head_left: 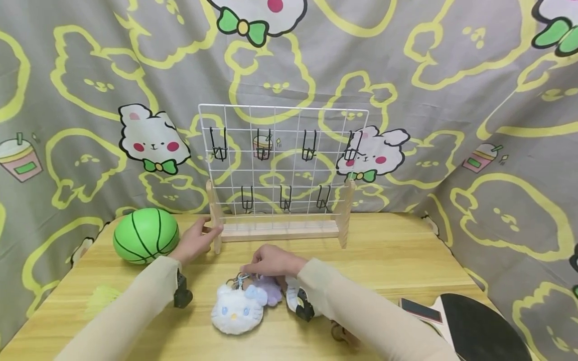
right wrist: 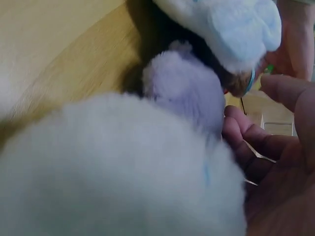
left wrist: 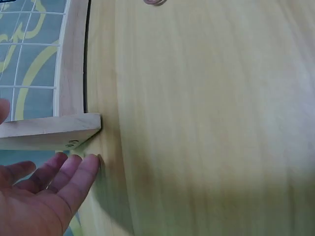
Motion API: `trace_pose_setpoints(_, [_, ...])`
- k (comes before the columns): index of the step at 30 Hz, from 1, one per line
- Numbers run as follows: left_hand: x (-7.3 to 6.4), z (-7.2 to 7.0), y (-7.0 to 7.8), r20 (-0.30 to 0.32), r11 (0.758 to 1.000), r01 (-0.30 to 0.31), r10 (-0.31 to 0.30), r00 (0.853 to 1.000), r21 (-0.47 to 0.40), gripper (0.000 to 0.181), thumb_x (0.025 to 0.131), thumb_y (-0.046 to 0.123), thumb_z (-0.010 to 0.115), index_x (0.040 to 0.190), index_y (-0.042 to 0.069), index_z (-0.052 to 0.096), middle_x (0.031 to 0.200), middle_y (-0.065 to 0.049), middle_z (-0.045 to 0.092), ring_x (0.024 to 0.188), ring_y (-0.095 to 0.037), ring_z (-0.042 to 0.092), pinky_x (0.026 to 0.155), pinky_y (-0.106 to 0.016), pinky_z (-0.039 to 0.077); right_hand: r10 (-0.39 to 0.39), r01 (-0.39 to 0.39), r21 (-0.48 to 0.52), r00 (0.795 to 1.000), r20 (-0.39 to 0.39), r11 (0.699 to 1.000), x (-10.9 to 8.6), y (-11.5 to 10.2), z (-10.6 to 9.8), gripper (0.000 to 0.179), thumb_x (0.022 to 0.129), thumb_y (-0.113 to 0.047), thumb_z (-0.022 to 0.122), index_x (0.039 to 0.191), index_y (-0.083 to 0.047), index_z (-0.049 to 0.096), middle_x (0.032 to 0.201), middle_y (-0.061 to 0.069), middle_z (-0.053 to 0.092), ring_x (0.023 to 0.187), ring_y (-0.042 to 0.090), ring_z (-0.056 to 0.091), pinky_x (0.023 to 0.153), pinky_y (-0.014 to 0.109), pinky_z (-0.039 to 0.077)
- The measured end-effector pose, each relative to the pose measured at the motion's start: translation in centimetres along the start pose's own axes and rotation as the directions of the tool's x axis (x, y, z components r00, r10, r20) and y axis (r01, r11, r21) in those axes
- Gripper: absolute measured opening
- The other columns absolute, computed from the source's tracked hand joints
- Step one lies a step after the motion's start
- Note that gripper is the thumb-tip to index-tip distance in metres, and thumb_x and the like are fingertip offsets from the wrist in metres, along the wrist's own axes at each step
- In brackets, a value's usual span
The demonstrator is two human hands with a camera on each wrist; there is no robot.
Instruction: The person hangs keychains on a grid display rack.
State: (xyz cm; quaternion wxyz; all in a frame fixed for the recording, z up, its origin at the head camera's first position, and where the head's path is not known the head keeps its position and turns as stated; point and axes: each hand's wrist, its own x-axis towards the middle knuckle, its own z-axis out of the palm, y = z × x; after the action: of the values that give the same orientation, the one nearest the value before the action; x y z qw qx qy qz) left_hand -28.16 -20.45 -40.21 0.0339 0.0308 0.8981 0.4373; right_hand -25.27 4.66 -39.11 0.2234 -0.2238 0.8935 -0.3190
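A white plush cat-face keychain [head_left: 237,311] with a blue bow lies on the wooden table, its metal ring at the top. Beside it a purple plush keychain [head_left: 269,291] is partly covered. My right hand [head_left: 276,260] is over the rings of these plushes; in the right wrist view its thumb and bent fingers stand apart, with no firm grip visible. Another white plush [right wrist: 123,167] fills the near part of that view. My left hand [head_left: 196,241] is at the left wooden foot [left wrist: 54,130] of a white wire grid rack [head_left: 280,165], fingers loosely extended.
Several black hooks [head_left: 285,198] hang on the grid in two rows. A green ball [head_left: 146,235] sits at the left, near a pale yellow thing [head_left: 101,300]. At the right lies a black-faced paddle [head_left: 483,326]. A patterned curtain [head_left: 406,100] hangs behind the table.
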Motion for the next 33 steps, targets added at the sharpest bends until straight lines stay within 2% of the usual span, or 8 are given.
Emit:
trace_pose_setpoints(6, [0.6, 0.2, 0.1, 0.000, 0.998, 0.000, 0.000, 1.000, -0.062, 0.070, 0.109, 0.036, 0.053, 0.159, -0.006, 0.027, 0.139, -0.036, 0.052, 0.119, -0.043, 0.063, 0.085, -0.035, 0.062, 0.048, -0.047, -0.006, 0.998, 0.048, 0.999, -0.1, -0.3, 0.4, 0.042, 0.096, -0.044, 0.073, 0.068, -0.016, 0.061, 0.059, -0.008, 0.049, 0.050, 0.007, 0.044, 0.044, 0.022, 0.038])
trace_pose_setpoints(12, [0.9, 0.4, -0.5, -0.019, 0.999, -0.025, 0.024, 1.000, -0.034, 0.066, 0.109, 0.033, 0.054, 0.157, -0.006, 0.032, 0.133, -0.036, 0.057, 0.109, -0.038, 0.068, 0.078, -0.030, 0.059, -0.044, 0.044, 0.022, 0.999, 0.027, 0.999, -0.1, -0.3, 0.4, 0.026, 0.097, -0.032, 0.074, 0.081, -0.013, 0.068, 0.072, -0.007, 0.059, 0.060, 0.006, 0.049, 0.053, 0.019, 0.041])
trace_pose_setpoints(17, [0.9, 0.6, -0.6, -0.038, 0.997, -0.067, 0.069, 0.997, 0.040, 0.060, 0.109, 0.032, 0.052, 0.151, -0.010, 0.040, 0.133, -0.037, 0.060, 0.113, -0.044, 0.067, 0.087, -0.042, 0.061, -0.128, 0.128, 0.054, 0.992, -0.006, 0.990, -0.1, -0.3, 0.5, 0.015, 0.098, -0.020, 0.073, 0.090, -0.008, 0.072, 0.078, -0.005, 0.064, 0.066, 0.005, 0.051, 0.058, 0.016, 0.042])
trace_pose_setpoints(22, [0.6, 0.7, -0.7, -0.029, 0.986, -0.132, 0.135, 0.990, 0.101, 0.056, 0.110, 0.024, 0.051, 0.150, -0.014, 0.040, 0.134, -0.039, 0.061, 0.120, -0.050, 0.065, 0.095, -0.053, 0.060, -0.167, 0.170, 0.117, 0.985, -0.034, 0.978, -0.1, -0.1, 0.7, 0.013, 0.101, -0.015, 0.068, 0.097, -0.006, 0.076, 0.086, 0.008, 0.073, 0.068, 0.009, 0.057, 0.059, 0.016, 0.046])
trace_pose_setpoints(28, [0.7, 0.8, -0.8, -0.010, 0.981, -0.166, 0.167, 0.986, 0.099, 0.054, 0.110, 0.018, 0.049, 0.150, -0.016, 0.039, 0.135, -0.041, 0.059, 0.120, -0.052, 0.064, 0.091, -0.050, 0.062, -0.200, 0.218, 0.238, 0.975, -0.098, 0.946, -0.1, 0.3, 0.6, 0.016, 0.105, -0.016, 0.061, 0.102, -0.005, 0.072, 0.102, 0.010, 0.078, 0.090, 0.028, 0.071, 0.074, 0.026, 0.056])
trace_pose_setpoints(33, [0.8, 0.9, -0.9, -0.009, 0.977, -0.186, 0.188, 0.982, 0.102, 0.052, 0.109, 0.015, 0.048, 0.149, -0.016, 0.039, 0.136, -0.041, 0.058, 0.119, -0.053, 0.064, 0.089, -0.051, 0.063, -0.234, 0.246, 0.362, 0.969, -0.077, 0.899, 0.0, 0.4, 0.4, 0.022, 0.109, -0.018, 0.053, 0.110, 0.000, 0.066, 0.116, 0.017, 0.076, 0.101, 0.030, 0.075, 0.093, 0.032, 0.060])
